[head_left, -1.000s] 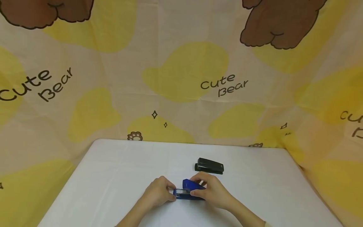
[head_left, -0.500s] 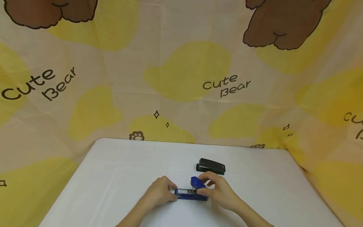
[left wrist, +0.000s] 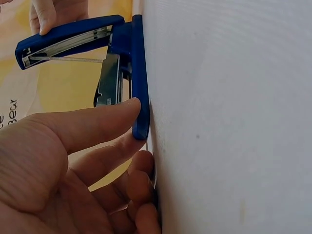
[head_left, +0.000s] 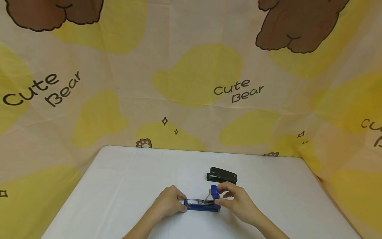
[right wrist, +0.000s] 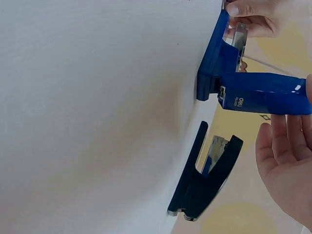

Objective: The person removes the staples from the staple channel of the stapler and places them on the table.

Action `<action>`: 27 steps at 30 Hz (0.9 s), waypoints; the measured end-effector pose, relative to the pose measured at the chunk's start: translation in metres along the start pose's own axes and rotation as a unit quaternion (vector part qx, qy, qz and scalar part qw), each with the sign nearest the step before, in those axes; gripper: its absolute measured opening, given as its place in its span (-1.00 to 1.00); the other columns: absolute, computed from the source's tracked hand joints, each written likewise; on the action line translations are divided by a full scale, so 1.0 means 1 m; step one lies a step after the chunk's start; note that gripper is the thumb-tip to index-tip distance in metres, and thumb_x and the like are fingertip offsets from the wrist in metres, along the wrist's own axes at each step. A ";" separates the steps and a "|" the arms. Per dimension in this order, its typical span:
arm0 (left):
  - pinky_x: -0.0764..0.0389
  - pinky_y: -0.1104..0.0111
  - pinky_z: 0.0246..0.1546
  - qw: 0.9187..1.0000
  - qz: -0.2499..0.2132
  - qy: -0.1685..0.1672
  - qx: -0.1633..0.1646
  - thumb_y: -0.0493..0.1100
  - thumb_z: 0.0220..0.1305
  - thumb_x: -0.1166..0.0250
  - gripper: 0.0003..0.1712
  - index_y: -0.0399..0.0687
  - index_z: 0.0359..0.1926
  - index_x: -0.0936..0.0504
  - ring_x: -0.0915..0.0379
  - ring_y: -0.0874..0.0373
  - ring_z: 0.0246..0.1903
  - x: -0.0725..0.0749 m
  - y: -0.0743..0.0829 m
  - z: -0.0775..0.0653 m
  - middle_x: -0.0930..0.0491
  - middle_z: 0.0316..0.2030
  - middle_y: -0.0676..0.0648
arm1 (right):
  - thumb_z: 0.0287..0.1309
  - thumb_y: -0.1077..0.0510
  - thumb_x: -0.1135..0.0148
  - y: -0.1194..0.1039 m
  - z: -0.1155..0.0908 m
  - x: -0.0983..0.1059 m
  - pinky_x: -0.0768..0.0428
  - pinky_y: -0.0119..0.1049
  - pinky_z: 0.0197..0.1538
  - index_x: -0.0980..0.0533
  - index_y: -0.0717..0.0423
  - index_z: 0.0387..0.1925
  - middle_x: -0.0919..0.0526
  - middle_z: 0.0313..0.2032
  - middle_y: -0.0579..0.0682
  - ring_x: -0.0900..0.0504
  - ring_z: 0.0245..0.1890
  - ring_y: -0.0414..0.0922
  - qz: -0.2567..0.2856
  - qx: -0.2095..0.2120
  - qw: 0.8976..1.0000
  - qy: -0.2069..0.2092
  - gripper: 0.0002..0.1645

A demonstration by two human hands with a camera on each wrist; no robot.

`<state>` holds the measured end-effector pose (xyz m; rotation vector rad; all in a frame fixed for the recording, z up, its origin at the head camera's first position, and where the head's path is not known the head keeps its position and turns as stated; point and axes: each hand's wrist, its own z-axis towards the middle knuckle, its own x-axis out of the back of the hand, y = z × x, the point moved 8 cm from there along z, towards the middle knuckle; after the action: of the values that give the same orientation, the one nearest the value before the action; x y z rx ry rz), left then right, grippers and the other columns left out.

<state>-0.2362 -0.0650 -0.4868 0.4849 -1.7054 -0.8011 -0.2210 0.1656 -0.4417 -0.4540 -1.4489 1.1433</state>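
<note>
A blue stapler (head_left: 201, 208) rests on the white table with its top cover (right wrist: 263, 92) swung up to nearly upright. The metal staple channel (left wrist: 108, 80) lies exposed, and a thin spring rod (left wrist: 68, 59) stretches from it to the raised cover. My left hand (head_left: 168, 202) pinches the front end of the base between thumb and fingers, as the left wrist view shows. At the cover's upper end, my right hand (head_left: 238, 202) holds it with thumb and fingertips.
Behind my right hand stands a black stapler (head_left: 222, 175), its top down over its base. The white table (head_left: 134, 172) reaches back to a yellow and beige curtain (head_left: 191, 76) printed with bears and lettering.
My right hand has swung the blue stapler's cover up and to the right, from slanting to nearly upright, baring the channel. My left hand keeps its grip on the base.
</note>
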 end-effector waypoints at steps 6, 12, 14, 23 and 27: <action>-0.58 0.02 -0.30 1.000 0.004 -0.001 0.006 -0.25 -0.17 -0.66 -0.63 -0.16 -0.22 -0.84 -0.59 -0.01 -0.33 -0.001 0.000 0.000 -0.78 -0.29 -0.19 | 0.19 0.16 -0.52 0.002 -0.005 0.006 -0.65 -0.28 0.03 -0.61 0.12 -0.01 -0.71 -0.10 -0.06 -0.63 -0.03 -0.18 0.018 -0.007 1.000 0.000 -0.63; -0.59 -0.01 -0.28 1.000 0.001 -0.005 0.008 -0.25 -0.17 -0.67 -0.63 -0.17 -0.22 -0.84 -0.61 -0.03 -0.31 -0.001 0.001 -0.001 -0.78 -0.26 -0.22 | 0.20 0.19 -0.51 0.008 -0.010 0.013 -0.66 -0.30 0.01 -0.58 0.20 0.02 -0.70 -0.05 0.04 -0.68 -0.08 -0.09 0.041 -0.027 0.999 -0.005 -0.60; -0.60 -0.02 -0.27 1.000 0.000 -0.006 0.007 -0.25 -0.16 -0.66 -0.63 -0.17 -0.21 -0.84 -0.62 -0.05 -0.30 -0.001 0.002 0.000 -0.78 -0.25 -0.23 | 0.20 0.21 -0.51 0.011 -0.012 0.016 -0.67 -0.31 0.01 -0.57 0.24 0.04 -0.69 -0.03 0.09 -0.69 -0.11 -0.07 0.049 -0.030 0.998 -0.007 -0.58; -0.61 -0.06 -0.23 1.000 0.005 -0.007 0.006 -0.25 -0.15 -0.66 -0.63 -0.18 -0.21 -0.84 -0.64 -0.09 -0.26 0.001 0.003 0.000 -0.78 -0.24 -0.25 | 0.21 0.34 -0.45 0.020 -0.020 0.028 -0.72 -0.26 -0.07 -0.54 0.37 0.07 -0.67 -0.06 0.24 -0.75 -0.14 -0.05 0.103 -0.019 0.994 -0.018 -0.58; -0.61 -0.08 -0.21 1.000 0.008 -0.009 0.008 -0.25 -0.15 -0.66 -0.64 -0.17 -0.21 -0.84 -0.65 -0.12 -0.25 0.001 0.003 0.000 -0.78 -0.23 -0.26 | 0.20 0.36 -0.45 0.024 -0.024 0.033 -0.72 -0.26 -0.07 -0.54 0.39 0.06 -0.70 -0.09 0.22 -0.75 -0.16 -0.10 0.099 -0.013 0.995 -0.016 -0.58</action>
<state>-0.2360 -0.0635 -0.4842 0.4760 -1.7306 -0.7835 -0.2151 0.2126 -0.4477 -0.6101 -1.4725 1.2948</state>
